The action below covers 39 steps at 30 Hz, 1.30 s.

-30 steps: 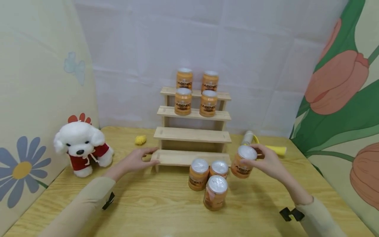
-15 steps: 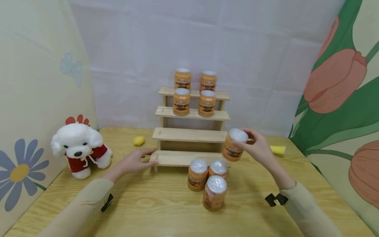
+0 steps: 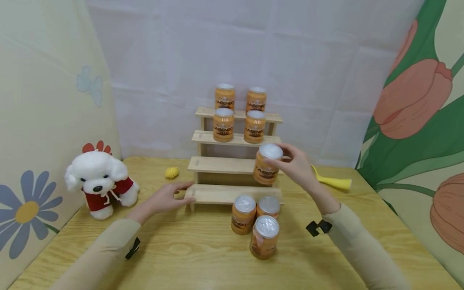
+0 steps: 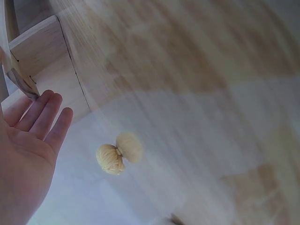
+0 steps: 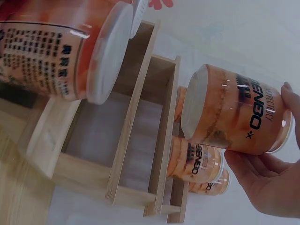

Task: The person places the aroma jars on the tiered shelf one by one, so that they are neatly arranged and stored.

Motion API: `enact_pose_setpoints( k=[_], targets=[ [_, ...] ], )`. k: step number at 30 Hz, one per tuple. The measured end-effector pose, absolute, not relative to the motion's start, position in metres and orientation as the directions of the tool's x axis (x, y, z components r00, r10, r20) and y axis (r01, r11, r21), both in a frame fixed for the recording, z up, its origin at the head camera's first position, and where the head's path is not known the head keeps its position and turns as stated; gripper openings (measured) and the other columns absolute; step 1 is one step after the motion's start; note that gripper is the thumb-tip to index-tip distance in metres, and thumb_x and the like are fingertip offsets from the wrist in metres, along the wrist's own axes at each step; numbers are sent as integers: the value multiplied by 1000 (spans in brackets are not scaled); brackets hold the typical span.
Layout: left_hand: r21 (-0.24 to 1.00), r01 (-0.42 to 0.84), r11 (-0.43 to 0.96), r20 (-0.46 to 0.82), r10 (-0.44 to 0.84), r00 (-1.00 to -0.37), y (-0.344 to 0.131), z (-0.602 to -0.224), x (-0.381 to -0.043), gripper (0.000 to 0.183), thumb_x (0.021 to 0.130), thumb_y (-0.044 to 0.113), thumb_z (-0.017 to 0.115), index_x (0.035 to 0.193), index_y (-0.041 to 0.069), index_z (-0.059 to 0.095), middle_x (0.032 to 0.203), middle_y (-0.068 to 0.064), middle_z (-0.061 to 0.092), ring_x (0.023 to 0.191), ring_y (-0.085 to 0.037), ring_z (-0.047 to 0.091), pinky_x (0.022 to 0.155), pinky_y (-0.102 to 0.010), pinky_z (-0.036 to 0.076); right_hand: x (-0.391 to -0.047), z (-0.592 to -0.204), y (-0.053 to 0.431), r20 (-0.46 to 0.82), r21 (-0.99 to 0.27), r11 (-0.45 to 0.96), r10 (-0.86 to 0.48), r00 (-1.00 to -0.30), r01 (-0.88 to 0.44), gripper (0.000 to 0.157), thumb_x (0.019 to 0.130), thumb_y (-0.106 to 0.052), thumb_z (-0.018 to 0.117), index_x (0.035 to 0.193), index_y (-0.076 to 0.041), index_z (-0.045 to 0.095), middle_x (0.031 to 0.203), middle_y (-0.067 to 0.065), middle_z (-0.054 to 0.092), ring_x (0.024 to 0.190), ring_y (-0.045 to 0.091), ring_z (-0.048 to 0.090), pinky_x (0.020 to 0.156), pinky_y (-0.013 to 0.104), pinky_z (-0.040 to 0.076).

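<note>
My right hand (image 3: 299, 166) grips an orange can (image 3: 266, 169) near its silver lid, holding it upright in front of the third step down of a wooden tiered shelf (image 3: 221, 164). The right wrist view shows fingers and thumb around the can (image 5: 239, 112). My left hand (image 3: 168, 198) touches the left end of the lowest step; in the left wrist view its fingers (image 4: 40, 112) lie nearly straight against the wood. Two cans (image 3: 223, 125) stand on the second step and two more cans (image 3: 256, 100) on the top one. Three cans (image 3: 243, 215) stand on the table before the shelf.
A white plush dog (image 3: 98, 181) in a red outfit sits at the left. Left of the shelf lies a small yellow yarn bundle (image 3: 172, 172). A yellow tube-like object (image 3: 335, 183) lies at the right, behind my right arm. A white cloth (image 3: 174, 60) hangs behind.
My right hand has carried its can up and to the left, from beside the shelf's right end to in front of its steps. The left hand has stayed at the lowest step.
</note>
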State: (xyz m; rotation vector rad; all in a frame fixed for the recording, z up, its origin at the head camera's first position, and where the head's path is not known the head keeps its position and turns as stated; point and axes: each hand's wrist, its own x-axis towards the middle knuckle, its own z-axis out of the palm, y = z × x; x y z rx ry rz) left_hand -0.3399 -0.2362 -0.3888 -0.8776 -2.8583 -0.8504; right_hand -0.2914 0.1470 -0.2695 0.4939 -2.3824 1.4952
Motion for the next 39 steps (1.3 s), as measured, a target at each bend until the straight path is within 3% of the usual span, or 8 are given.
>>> enact_pose_setpoints(
  k=[6,13,28,39],
  targets=[
    [490,528,694,190,506,-841,-238,-388,-340,72,86,51,61,138,4,46,135,-18,53,120,-33,53,98,-49,46,-305,-266,125,417,-805,393,-158,-895,-444,52,80,-28,76,125,-9,57,114,10,62,99,20,61,83,30,55],
    [488,535,689,192,513,-837,-237,-388,-339,71,87,51,61,138,4,46,133,-18,54,119,-33,53,97,-48,47,-319,-267,102,376,-834,346,-213,-902,-430,49,83,-23,72,126,-7,55,113,14,61,95,23,62,76,30,56],
    [513,519,684,175,509,-843,-233,-382,-340,72,86,51,61,139,4,45,136,-18,51,122,-33,51,100,-49,45,-345,-261,62,323,-852,368,-188,-927,-372,57,79,-25,77,126,-4,52,116,12,59,103,24,60,79,30,56],
    [491,540,684,194,518,-833,-236,-385,-340,71,86,49,62,137,1,47,133,-19,54,119,-33,54,97,-48,47,-372,-274,49,255,-842,413,-261,-931,-346,47,82,-26,74,120,-7,55,114,11,60,103,23,60,79,28,54]
  ],
)
